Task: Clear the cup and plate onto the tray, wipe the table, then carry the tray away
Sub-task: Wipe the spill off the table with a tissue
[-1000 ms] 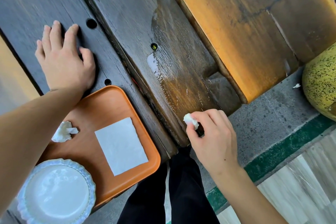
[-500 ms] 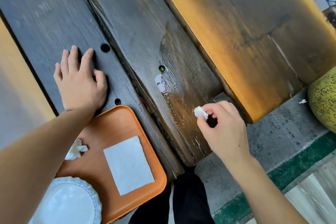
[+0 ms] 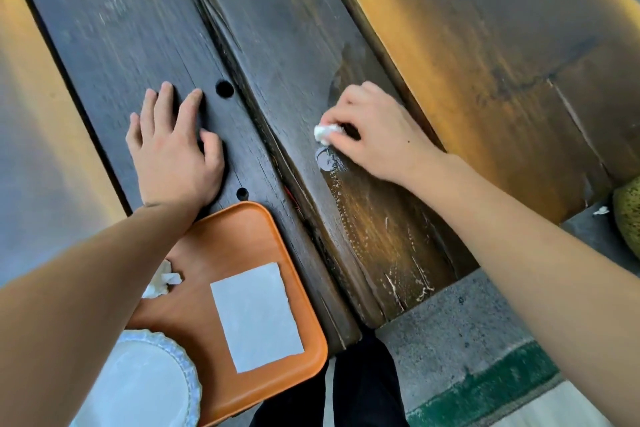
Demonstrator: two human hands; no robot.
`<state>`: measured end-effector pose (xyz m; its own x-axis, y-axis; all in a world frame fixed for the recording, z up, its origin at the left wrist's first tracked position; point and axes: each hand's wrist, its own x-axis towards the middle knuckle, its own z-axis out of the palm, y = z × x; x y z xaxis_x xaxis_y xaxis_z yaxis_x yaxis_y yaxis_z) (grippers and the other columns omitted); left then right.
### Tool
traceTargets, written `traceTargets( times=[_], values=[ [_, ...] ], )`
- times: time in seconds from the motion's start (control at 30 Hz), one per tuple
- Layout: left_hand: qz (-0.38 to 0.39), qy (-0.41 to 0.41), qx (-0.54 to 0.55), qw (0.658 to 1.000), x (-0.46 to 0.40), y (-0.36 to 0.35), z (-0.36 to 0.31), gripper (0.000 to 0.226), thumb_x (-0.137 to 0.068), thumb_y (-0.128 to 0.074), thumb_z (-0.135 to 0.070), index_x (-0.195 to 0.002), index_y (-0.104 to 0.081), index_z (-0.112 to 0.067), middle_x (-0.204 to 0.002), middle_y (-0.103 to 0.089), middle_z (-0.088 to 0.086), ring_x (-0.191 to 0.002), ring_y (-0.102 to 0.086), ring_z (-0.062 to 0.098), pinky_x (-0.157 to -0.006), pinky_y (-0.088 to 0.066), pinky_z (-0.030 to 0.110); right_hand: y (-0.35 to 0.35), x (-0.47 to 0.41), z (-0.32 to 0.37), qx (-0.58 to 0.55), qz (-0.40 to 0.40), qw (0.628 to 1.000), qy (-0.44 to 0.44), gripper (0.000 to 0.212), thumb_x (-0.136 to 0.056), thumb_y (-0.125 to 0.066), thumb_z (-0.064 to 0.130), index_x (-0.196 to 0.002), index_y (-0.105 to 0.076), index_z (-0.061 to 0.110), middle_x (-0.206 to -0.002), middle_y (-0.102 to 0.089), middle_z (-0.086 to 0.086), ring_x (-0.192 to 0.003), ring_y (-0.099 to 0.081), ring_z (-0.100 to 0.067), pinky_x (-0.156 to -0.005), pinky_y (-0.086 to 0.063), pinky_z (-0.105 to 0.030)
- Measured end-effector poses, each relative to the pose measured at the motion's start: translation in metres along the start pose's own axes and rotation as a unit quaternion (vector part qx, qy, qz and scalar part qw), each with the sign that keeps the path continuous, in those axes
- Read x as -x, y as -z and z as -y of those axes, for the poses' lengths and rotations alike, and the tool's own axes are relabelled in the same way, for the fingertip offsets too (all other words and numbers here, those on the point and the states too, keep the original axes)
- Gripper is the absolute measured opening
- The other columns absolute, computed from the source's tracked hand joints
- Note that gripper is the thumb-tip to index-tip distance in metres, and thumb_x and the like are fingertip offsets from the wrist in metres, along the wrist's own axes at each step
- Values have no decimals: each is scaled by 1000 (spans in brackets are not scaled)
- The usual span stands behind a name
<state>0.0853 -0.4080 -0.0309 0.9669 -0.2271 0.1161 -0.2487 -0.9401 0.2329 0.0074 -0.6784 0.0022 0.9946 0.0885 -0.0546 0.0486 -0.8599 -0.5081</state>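
My right hand presses a small crumpled white tissue wad onto the dark wooden table, just above a round wet spot and a streaky wet patch. My left hand lies flat on the left plank, fingers spread, holding nothing. The orange tray sits at the near table edge. On it lie a flat white napkin, a crumpled tissue and a white scalloped plate, partly hidden by my left forearm. No cup is in view.
A gap runs between the two dark planks, with round holes beside my left hand. A lighter wooden bench stands to the right. Grey floor with a green stripe lies below, and a yellow-green rounded object shows at the right edge.
My right hand has slid with the tissue from the near table edge up the plank, past the wet spot. The camera view shifted forward; my left hand stays flat on the table.
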Motion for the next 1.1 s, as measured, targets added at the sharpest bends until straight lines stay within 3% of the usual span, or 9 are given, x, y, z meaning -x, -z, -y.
traceTargets(
  times=[0.4, 0.5, 0.57, 0.67, 0.8, 0.93, 1.1],
  values=[
    [5, 7, 4, 1000, -1, 2, -1, 58, -91, -37, -28, -148, -47, -22, -163, -33, 13, -154, -23, 32, -124, -13, 50, 12, 121, 2, 39, 181, 972, 147, 21, -99, -51, 44, -92, -69, 36, -94, -48, 8, -89, -43, -14, -76, -35, -30],
    [8, 8, 3, 1000, -1, 2, -1, 58, -91, -36, -28, -148, -46, -22, -163, -33, 13, -154, -22, 32, -125, -12, 49, 20, 141, -5, 51, 215, 961, 167, 22, -99, -47, 43, -92, -67, 38, -96, -49, 10, -90, -45, -11, -77, -40, -30],
    [8, 6, 2, 1000, -1, 2, -1, 58, -92, -36, -28, -149, -46, -22, -163, -33, 13, -154, -22, 32, -125, -12, 49, 28, 134, -7, 28, 202, 970, 135, 20, -96, -51, 43, -94, -70, 38, -96, -50, 13, -89, -46, -8, -78, -45, -30],
    [6, 4, 0, 1000, 0, 2, -1, 58, -92, -36, -28, -149, -46, -22, -163, -33, 13, -154, -22, 32, -124, -13, 49, 30, 88, -5, -11, 108, 991, 73, 14, -91, -62, 36, -98, -73, 30, -93, -55, 10, -87, -50, -12, -80, -45, -31],
    [1, 5, 5, 1000, 0, 1, -1, 58, -92, -37, -28, -148, -47, -22, -162, -34, 12, -154, -23, 31, -124, -13, 48, 9, 11, 10, -24, 28, 998, 57, 20, -95, -58, 40, -95, -73, 27, -92, -57, 6, -90, -50, -14, -83, -43, -32],
    [0, 3, 5, 1000, -1, 1, 0, 57, -91, -37, -28, -147, -47, -22, -162, -34, 12, -153, -23, 31, -124, -13, 48, -7, -12, 24, 12, 69, 992, 102, 23, -96, -54, 42, -97, -74, 30, -96, -57, 8, -95, -49, -14, -89, -45, -41],
    [1, 5, 5, 1000, 0, 1, 0, 58, -91, -37, -28, -147, -47, -21, -162, -35, 12, -153, -24, 32, -124, -14, 49, -8, 84, 21, 29, 138, 971, 195, 17, -96, -58, 34, -101, -73, 26, -94, -62, 8, -94, -50, -13, -81, -45, -32]
  ],
)
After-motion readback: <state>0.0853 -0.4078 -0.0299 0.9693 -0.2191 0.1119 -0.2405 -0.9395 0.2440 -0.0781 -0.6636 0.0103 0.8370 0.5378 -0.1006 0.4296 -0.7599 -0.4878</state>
